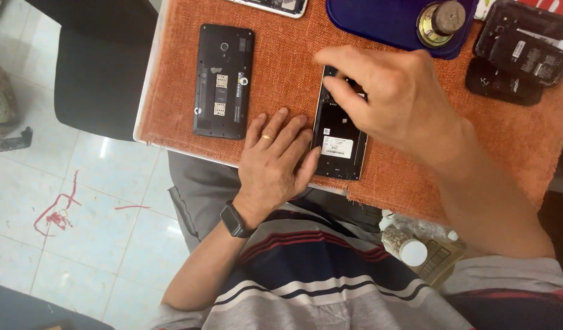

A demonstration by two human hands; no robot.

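The left hand lies flat and open on the orange mat, fingertips against an opened phone. The right hand pinches at its top end, hiding it. Another backless phone lies left; a blue tray sits beyond.

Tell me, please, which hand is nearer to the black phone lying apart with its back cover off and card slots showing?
Left. The left hand rests flat just right of that open black phone; the right hand is farther right, over another opened phone.
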